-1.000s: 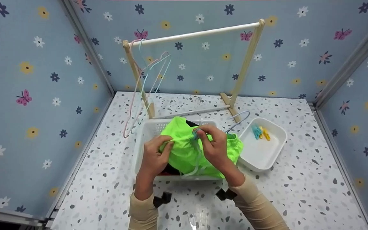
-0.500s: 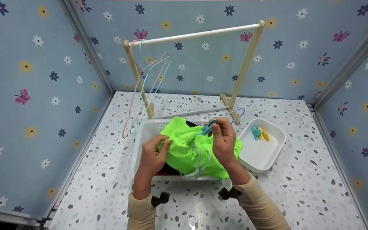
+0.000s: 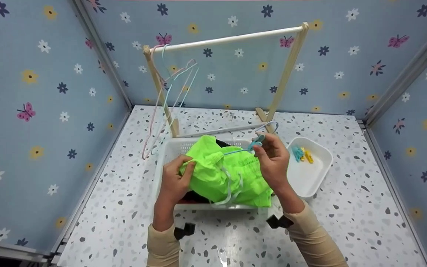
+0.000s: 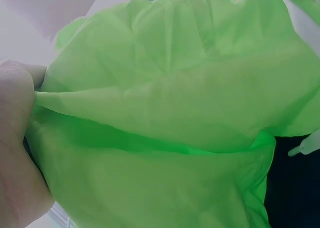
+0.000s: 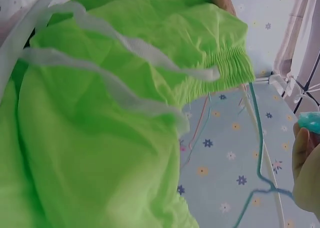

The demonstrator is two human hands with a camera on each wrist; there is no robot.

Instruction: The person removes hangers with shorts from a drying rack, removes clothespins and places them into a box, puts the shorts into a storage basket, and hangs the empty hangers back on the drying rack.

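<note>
Bright green shorts [image 3: 213, 178] with an elastic waist and white drawstrings lie bunched over a white basket [image 3: 165, 155]. My left hand [image 3: 173, 180] pinches a fold of their fabric at the left, also seen stretched taut in the left wrist view. A blue hanger [image 5: 272, 189] runs into the gathered waistband; its hook stands up behind my right hand. My right hand [image 3: 275, 161] pinches a teal clothespin [image 3: 257, 142] between thumb and fingers, apart from the waistband and beside the hanger. Part of the hanger is hidden inside the shorts.
A wooden rack [image 3: 289, 70] with a white top bar [image 3: 232, 39] stands behind the basket. Pink and mint hangers [image 3: 166, 92] hang at its left end. To the right, a white tray [image 3: 306, 181] holds teal and yellow clothespins [image 3: 302, 154]. Dark clothing shows under the shorts.
My right hand has moved right with the clothespin, away from the gathered waistband, which now spreads wider. The hanger's hook has shifted left. My left hand still pinches the shorts, slightly farther left.
</note>
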